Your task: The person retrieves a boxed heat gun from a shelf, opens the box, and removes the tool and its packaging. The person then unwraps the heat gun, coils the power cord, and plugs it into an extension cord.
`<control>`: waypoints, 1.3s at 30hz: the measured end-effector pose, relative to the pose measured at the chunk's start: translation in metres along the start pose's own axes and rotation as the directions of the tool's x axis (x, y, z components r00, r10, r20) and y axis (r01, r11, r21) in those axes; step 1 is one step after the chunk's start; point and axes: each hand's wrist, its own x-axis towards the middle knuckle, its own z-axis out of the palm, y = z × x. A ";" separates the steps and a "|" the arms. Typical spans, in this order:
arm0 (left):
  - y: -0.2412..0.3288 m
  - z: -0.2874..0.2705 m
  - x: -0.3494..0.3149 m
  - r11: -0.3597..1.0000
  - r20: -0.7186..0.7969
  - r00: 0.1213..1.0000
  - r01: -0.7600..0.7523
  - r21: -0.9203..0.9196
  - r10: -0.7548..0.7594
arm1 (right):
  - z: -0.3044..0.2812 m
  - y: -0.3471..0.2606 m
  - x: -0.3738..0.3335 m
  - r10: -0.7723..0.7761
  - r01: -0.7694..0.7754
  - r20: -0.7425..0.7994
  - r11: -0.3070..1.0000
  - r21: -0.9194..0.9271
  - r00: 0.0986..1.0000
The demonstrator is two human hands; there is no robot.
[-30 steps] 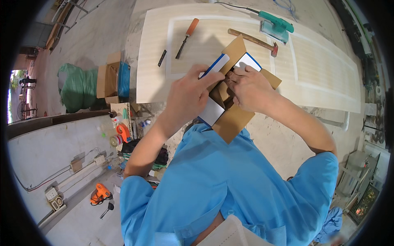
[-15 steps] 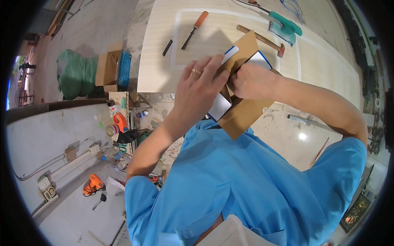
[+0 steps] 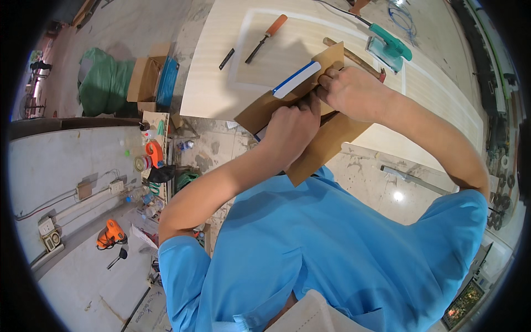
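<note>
Both hands work at a brown cardboard box [image 3: 326, 141] held over the near edge of a pale wooden door panel [image 3: 287, 50]. My left hand [image 3: 290, 130] grips the box's middle, fingers curled into the opening. My right hand [image 3: 354, 91] pinches the upper flap beside a white box with a blue edge [image 3: 296, 80] that sticks out of the cardboard. On the panel behind lie an orange-handled chisel [image 3: 266, 37], a small dark tool [image 3: 226, 58], a wooden-handled hammer [image 3: 354, 55], partly hidden by my right hand, and a teal power tool [image 3: 390, 47].
To the left stand a green sack [image 3: 102, 83], a cardboard carton [image 3: 145, 77] and a shelf of small items [image 3: 152, 157]. An orange drill [image 3: 110, 233] lies on the grey floor at lower left. A metal strip [image 3: 415, 180] lies on the floor at right.
The cardboard flaps have folded in over the white box, which now shows only its blue edge. My left hand moved from the top edge down into the middle of the box.
</note>
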 end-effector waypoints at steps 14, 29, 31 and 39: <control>-0.007 -0.011 0.033 0.975 0.166 0.983 -0.044 -0.218 0.081 | 0.016 -0.028 -0.053 0.347 -0.220 -0.152 0.819 0.530 0.925; -0.011 -0.023 0.046 0.965 0.110 0.990 -0.062 -0.253 0.093 | 0.057 -0.007 -0.062 0.713 -0.323 -0.203 0.528 0.785 0.671; -0.010 -0.028 0.056 0.978 0.187 0.974 -0.093 -0.186 0.128 | 0.064 -0.010 -0.066 0.738 -0.310 -0.178 0.472 0.825 0.651; -0.014 -0.089 0.021 0.947 0.266 0.952 -0.061 -0.314 0.149 | 0.065 -0.020 -0.077 0.836 -0.480 0.004 0.312 0.820 0.549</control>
